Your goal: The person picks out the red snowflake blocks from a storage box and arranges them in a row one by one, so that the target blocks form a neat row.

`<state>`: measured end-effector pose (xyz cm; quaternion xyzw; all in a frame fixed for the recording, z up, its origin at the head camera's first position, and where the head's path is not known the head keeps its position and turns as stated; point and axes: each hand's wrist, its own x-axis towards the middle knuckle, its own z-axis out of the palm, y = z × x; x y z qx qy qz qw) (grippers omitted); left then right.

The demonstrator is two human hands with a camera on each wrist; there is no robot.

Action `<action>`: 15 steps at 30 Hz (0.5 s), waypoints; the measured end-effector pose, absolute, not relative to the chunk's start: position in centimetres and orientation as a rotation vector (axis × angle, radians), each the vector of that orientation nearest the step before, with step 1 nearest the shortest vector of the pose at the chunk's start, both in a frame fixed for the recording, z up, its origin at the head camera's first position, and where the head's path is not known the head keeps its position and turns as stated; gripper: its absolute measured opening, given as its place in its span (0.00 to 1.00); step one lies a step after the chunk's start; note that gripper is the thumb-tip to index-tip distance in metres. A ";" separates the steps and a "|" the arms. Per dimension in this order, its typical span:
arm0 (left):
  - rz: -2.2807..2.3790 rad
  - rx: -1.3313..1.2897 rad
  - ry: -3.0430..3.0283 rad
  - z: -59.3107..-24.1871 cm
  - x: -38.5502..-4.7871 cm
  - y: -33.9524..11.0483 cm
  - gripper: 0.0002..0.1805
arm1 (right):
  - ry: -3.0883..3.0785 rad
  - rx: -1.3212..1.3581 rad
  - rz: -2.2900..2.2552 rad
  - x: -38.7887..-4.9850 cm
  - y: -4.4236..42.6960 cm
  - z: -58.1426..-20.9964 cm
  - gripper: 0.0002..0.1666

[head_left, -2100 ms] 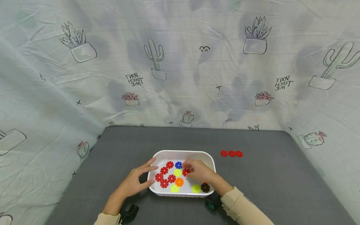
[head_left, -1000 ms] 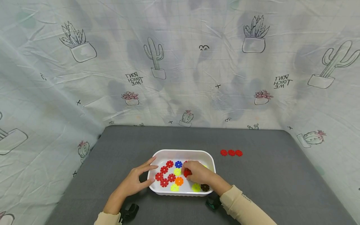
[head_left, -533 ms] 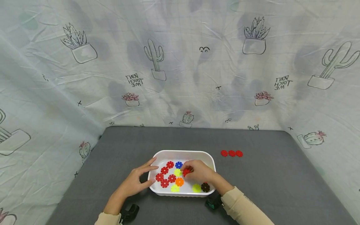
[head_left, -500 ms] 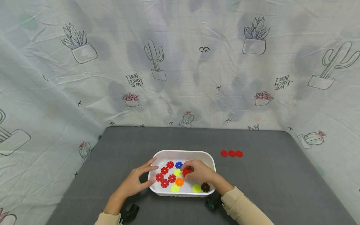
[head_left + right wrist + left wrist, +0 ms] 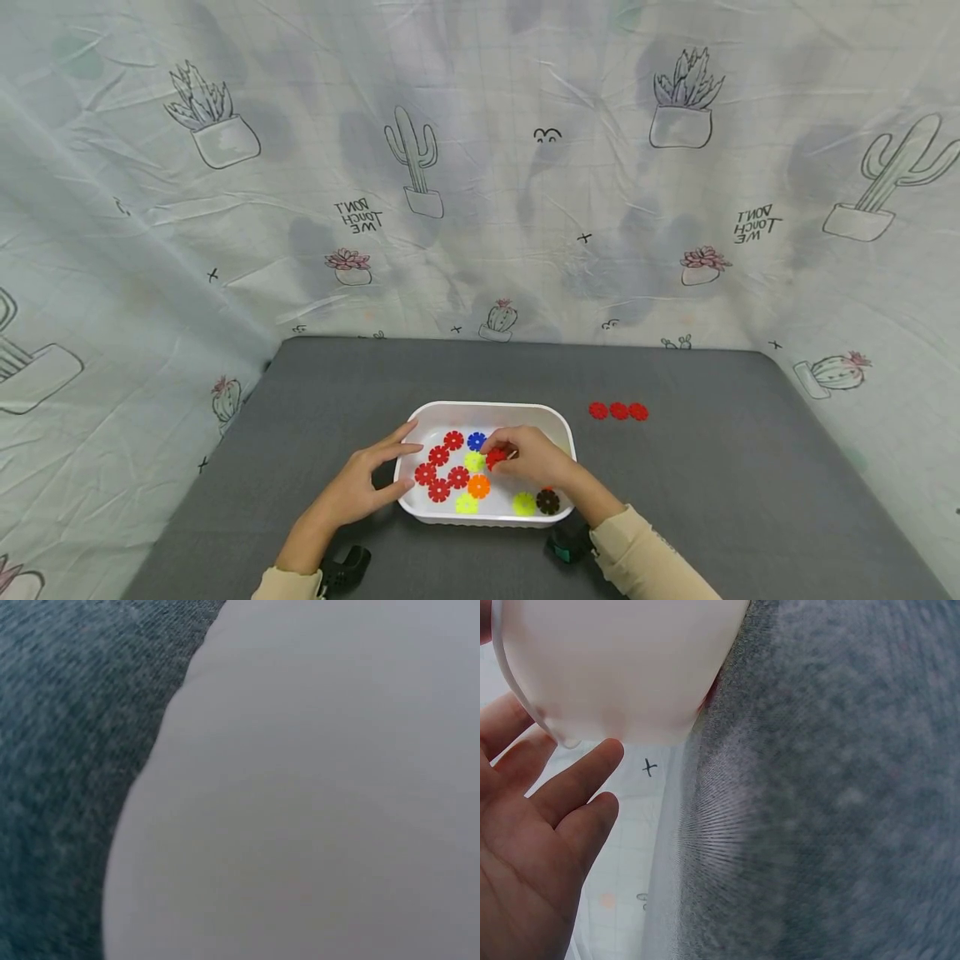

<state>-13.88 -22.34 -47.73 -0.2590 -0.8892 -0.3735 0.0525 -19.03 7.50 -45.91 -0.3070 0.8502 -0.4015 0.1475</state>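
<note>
My right hand (image 5: 534, 457) is over the white plastic tray (image 5: 487, 520) and pinches a red notched disc (image 5: 496, 457) between thumb and fingers. Around it in the tray lie several red discs (image 5: 438, 490), a blue disc (image 5: 476, 441), an orange disc (image 5: 478, 487), yellow discs (image 5: 466, 503) and a dark brown disc (image 5: 548, 502). My left hand (image 5: 360, 482) rests at the tray's left rim, fingers spread. In the left wrist view, relaxed fingers (image 5: 581, 780) lie beside the tray's wall (image 5: 622, 667). The right wrist view shows only the tray's outer wall (image 5: 300, 787) and the cloth, no hand.
Three red discs (image 5: 618, 411) lie in a row on the grey table (image 5: 705, 467), right of the tray. A pale curtain (image 5: 480, 167) printed with cacti hangs behind the table and at both sides. Dark wrist devices (image 5: 347, 569) are on both wrists.
My right hand has stayed over the tray's right half, with the red disc turned slightly between its fingers. My left hand has kept its place at the rim.
</note>
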 end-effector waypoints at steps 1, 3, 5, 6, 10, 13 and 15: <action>-1.136 -0.790 -2.701 -47.7 -13.9 -22.3 0.23 | 2.447 -0.874 -1.167 -19.0 7.5 -45.9 0.11; -1.132 -0.789 -2.701 -47.7 -13.9 -22.3 0.23 | 2.440 -0.846 -1.206 -19.0 7.6 -45.9 0.12; -1.134 -0.789 -2.698 -47.8 -13.9 -22.4 0.23 | 2.428 -0.817 -1.255 -19.0 7.7 -45.9 0.14; -1.133 -0.789 -2.698 -47.8 -13.9 -22.4 0.23 | 2.425 -0.806 -1.277 -19.0 7.7 -45.9 0.15; -1.128 -0.795 -2.692 -47.8 -13.9 -22.4 0.23 | 2.423 -0.770 -1.347 -19.0 8.0 -45.6 0.18; -1.119 -0.799 -2.695 -47.7 -13.9 -22.4 0.23 | 2.422 -0.750 -1.397 -18.9 8.4 -45.2 0.19; -1.125 -0.793 -2.701 -47.7 -13.9 -22.5 0.23 | 2.403 -0.733 -1.448 -18.9 8.7 -44.9 0.19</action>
